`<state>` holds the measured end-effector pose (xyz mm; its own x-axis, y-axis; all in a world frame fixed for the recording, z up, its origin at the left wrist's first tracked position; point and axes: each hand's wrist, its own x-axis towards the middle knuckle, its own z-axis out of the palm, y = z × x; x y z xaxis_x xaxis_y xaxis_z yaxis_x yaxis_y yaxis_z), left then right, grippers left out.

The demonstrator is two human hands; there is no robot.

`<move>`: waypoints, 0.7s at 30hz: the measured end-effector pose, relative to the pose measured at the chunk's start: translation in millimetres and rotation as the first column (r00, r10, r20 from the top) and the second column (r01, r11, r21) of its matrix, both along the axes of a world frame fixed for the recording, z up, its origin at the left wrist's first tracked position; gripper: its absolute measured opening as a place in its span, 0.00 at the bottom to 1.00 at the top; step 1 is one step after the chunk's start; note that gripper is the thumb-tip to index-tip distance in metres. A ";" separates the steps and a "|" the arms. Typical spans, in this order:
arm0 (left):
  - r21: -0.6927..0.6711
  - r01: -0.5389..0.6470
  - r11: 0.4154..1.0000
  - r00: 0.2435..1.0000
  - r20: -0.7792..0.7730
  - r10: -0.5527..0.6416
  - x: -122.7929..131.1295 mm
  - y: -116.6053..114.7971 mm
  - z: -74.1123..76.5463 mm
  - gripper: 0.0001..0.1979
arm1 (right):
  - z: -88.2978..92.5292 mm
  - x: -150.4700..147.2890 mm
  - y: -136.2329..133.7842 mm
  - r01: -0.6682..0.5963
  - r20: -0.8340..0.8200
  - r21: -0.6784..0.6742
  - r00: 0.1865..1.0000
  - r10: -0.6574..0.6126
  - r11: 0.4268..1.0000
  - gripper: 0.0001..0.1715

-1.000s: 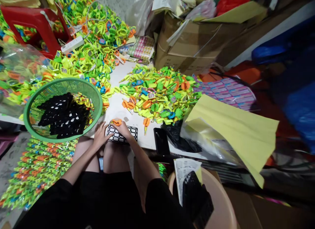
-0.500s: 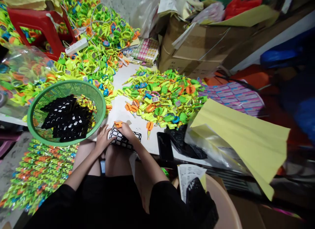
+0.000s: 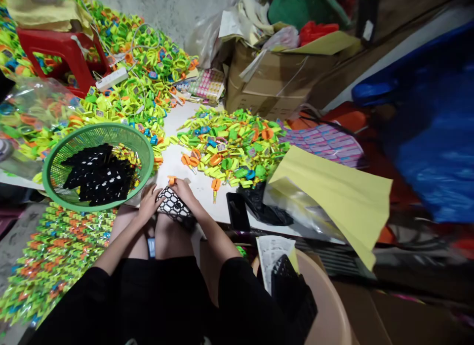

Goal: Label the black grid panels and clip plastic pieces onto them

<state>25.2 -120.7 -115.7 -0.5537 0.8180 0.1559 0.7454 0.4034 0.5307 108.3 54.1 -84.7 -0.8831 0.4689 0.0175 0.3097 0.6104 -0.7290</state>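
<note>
Across my lap at the table edge lies a black panel with white cells (image 3: 173, 205). My left hand (image 3: 148, 202) is closed on its left end, the thumb over the near side. My right hand (image 3: 182, 191) pinches a small orange plastic piece (image 3: 172, 179) just above the panel's far edge. The wrist of that hand passes over the panel, and my fingertips are partly hidden. Left of my hands stands a green mesh basket (image 3: 47, 179) with black perforated pieces (image 3: 99, 174) and small yellow-red parts (image 3: 128, 157) in it.
A heap of yellow, green and orange plastic pieces (image 3: 233, 147) covers the table ahead. One orange piece (image 3: 215, 185) lies apart, near a black phone (image 3: 237, 211). To the right are yellow paper (image 3: 333, 192) and a cardboard box (image 3: 266, 78). A red stool (image 3: 59, 46) stands back left.
The view has shifted, bringing more of the blue sheeting at the right into sight. The panel now tilts more, its right end lower toward my lap. The orange piece stays in my right hand.
</note>
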 end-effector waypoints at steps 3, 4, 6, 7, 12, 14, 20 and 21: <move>0.023 0.033 0.999 0.996 -0.081 -0.031 6.4 1.1 4.6 0.19 | -2.1 14.1 2.0 0.184 -0.002 0.077 0.983 -0.184 0.980 0.10; 0.025 0.080 0.996 0.990 -0.116 -0.077 10.5 2.1 5.2 0.19 | -3.4 18.9 3.9 0.220 -0.012 0.089 0.976 -0.220 0.972 0.10; 0.013 0.172 0.985 0.972 -0.164 -0.168 19.6 5.2 3.9 0.21 | -5.9 27.3 9.0 0.238 -0.038 0.058 0.971 -0.236 0.970 0.10; 0.001 0.202 0.979 0.965 -0.171 -0.199 23.9 7.2 2.1 0.22 | -6.9 30.8 12.1 0.230 -0.054 0.028 0.972 -0.228 0.973 0.10; -0.065 0.264 0.962 0.948 -0.166 -0.272 31.3 17.6 -8.5 0.24 | -6.4 43.3 29.0 0.155 -0.153 -0.087 0.974 -0.167 0.984 0.13; -0.090 0.284 0.955 0.940 -0.168 -0.296 29.0 20.3 -9.0 0.23 | -3.9 47.7 35.0 0.105 -0.159 -0.127 0.979 -0.125 0.986 0.14; -0.147 0.318 0.937 0.933 -0.128 -0.337 23.5 24.0 -2.4 0.22 | -1.7 58.4 47.3 0.023 -0.149 -0.226 0.987 -0.058 0.974 0.18; -0.135 0.319 0.938 0.935 -0.117 -0.335 23.4 24.1 -1.9 0.22 | -2.9 59.3 48.3 0.013 -0.150 -0.238 0.988 -0.050 0.971 0.18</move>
<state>48.6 -96.5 -117.6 -0.2327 0.9666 0.1076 0.9078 0.1761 0.3807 167.6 102.3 -87.6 -0.8632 0.5034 0.0372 0.1992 0.4074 -0.8913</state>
